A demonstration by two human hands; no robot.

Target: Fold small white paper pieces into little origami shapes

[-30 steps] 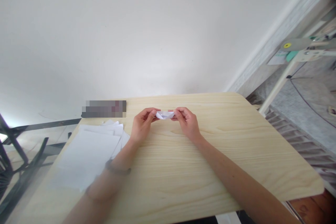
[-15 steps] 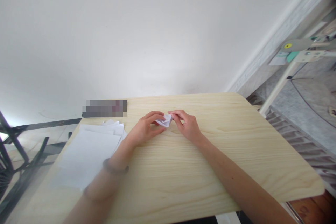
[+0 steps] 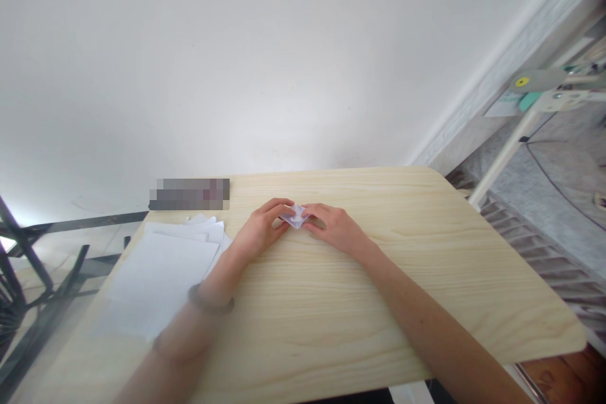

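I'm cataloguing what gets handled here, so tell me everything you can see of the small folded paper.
The folded paper is white and thin-looking, with creased, angled facets narrowing to a point at its near side. The left hand holds its left end and the right hand its right, partly hiding both ends. It is over the wood-grained table; whether it rests there is unclear.

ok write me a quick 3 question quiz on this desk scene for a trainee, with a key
1. What are the left hand and right hand holding between them?
2. True or false: the loose white sheets lie to the right of both hands.
3. Which wrist wears the dark band? A) left B) right

Key:
1. A small folded white paper.
2. False; the sheets lie to the left.
3. A
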